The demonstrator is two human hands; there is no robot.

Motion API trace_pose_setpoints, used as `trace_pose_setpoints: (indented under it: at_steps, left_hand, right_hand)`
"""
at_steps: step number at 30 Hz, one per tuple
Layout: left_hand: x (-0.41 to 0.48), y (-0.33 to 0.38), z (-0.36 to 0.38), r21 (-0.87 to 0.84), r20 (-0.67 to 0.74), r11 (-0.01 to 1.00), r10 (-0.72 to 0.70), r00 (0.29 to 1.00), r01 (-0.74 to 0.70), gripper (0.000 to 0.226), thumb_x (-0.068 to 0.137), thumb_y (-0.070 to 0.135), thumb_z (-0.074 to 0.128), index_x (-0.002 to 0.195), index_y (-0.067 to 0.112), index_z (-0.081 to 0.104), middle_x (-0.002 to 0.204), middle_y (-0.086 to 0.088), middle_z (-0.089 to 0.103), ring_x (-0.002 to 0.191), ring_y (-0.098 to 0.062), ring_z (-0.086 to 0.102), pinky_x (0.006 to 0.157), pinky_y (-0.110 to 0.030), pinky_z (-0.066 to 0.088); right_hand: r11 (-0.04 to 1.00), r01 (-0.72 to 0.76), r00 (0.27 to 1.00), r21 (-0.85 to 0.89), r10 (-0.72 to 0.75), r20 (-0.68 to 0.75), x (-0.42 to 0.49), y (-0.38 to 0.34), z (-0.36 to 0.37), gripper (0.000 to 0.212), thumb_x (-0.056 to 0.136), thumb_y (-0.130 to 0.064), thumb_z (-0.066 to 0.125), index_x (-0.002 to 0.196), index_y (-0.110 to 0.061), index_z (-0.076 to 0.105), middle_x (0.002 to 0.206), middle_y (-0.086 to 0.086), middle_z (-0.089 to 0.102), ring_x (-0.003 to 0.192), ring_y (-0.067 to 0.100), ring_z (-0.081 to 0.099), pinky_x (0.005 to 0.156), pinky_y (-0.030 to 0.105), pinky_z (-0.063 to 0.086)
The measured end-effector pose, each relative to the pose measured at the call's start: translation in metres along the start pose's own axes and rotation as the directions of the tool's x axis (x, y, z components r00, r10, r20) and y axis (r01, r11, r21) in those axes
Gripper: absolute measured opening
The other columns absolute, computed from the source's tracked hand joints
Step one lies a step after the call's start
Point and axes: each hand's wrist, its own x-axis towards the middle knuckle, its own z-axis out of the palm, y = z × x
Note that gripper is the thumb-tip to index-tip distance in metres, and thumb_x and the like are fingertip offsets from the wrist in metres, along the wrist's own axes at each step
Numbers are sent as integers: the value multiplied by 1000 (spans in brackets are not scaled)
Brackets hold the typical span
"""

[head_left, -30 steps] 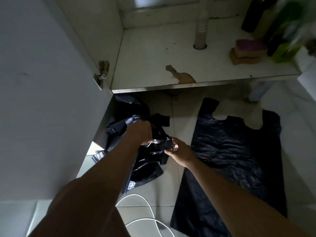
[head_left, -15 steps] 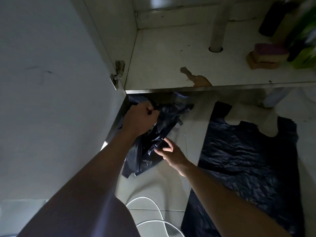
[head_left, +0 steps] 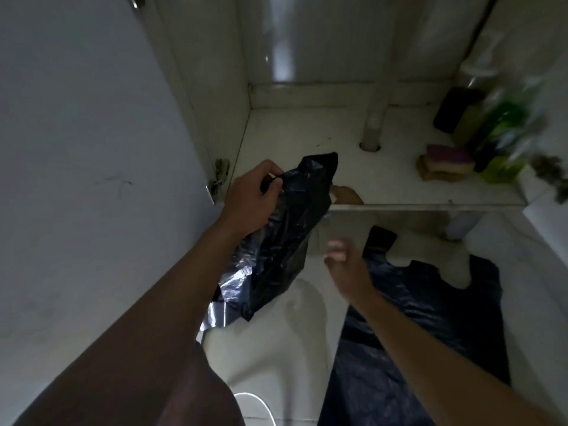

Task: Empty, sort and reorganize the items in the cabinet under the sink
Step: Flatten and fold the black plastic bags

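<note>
My left hand [head_left: 253,199] grips the top of a crumpled black plastic bag [head_left: 289,238], which hangs in front of the cabinet's left front corner. To its right my right hand [head_left: 345,262] hovers with fingers loose, holding nothing and apart from the bag. A second black plastic bag [head_left: 430,327] lies flat on the floor at the right. The open cabinet floor [head_left: 307,139] is white, with a brown worn patch at its front edge.
A white drain pipe [head_left: 373,124] goes through the cabinet floor. Stacked sponges [head_left: 445,162] and several blurred bottles [head_left: 498,133] stand at the cabinet's right. The open cabinet door [head_left: 92,149] fills the left. A white cable [head_left: 261,401] lies on the tiled floor.
My left hand has lifted the crumpled bag from the floor up to the cabinet's front edge. My right hand has let go of the bag and moved off to the right.
</note>
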Motion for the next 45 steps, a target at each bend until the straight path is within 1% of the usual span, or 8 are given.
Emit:
trace_pose_setpoints:
  at_steps: [3,9,23,27,34,37,41,45]
  left_hand:
    - [16,26,-2,-60,102,998,-7,995,13,15,98,16,52,94,24,63,80,10,67,71,1,58,65,-16,41]
    - [48,91,-7,-196,214,981,43,976,0,18,83,20,55,76,32,66,76,2,68,76,-19,63,75,-34,46]
    - [66,180,12,59,215,997,-63,975,51,27,83,30,69,108,25,60,114,-1,61,99,-16,59,77,-26,44]
    - [42,216,18,-6,749,997,-45,661,74,80,69,43,83,135,30,38,127,3,54,110,-19,58,88,-34,53]
    - [5,208,78,157,592,952,122,796,-263,156,39,67,90,148,44,-20,158,15,-8,145,-13,11,117,-41,19]
    - [2,191,93,166,424,947,184,887,-275,138,60,43,90,149,44,-15,154,-6,22,128,-23,45,93,-41,47]
    - [12,181,93,-45,121,986,164,979,-160,58,82,11,67,133,28,43,89,2,67,73,-11,65,63,-33,55]
    - [42,201,74,15,-88,989,148,985,-147,17,83,14,60,97,22,64,84,2,68,75,-17,63,64,-26,46]
  right_hand:
    - [969,-21,995,245,-2,96,17,-51,-50,59,97,-19,62,148,-23,31,128,8,53,105,18,55,70,16,45]
    - [954,-40,992,296,3,126,19,-116,-104,43,83,-46,76,120,-29,63,119,-8,67,109,13,64,83,32,46]
    - [896,-10,995,444,53,-85,6,-204,-221,75,75,-10,83,136,-19,39,120,17,61,103,30,64,77,42,61]
    - [897,-61,976,438,145,-162,13,-231,-245,77,77,-12,62,145,-23,28,114,24,63,88,29,67,57,33,56]
    - [898,-6,924,440,173,-340,21,-252,-272,69,93,-14,55,150,-4,17,121,22,57,88,25,62,73,33,62]
    - [789,53,905,612,221,-364,20,-255,-297,51,90,-1,61,137,-4,42,125,22,58,90,27,65,47,31,58]
    - [776,8,896,631,275,-349,8,-249,-325,55,87,-2,65,138,-4,45,122,22,57,93,29,64,50,29,57]
    - [981,-73,826,177,159,-540,-18,-232,-331,93,89,-42,62,155,-22,0,143,11,41,116,33,54,94,44,53]
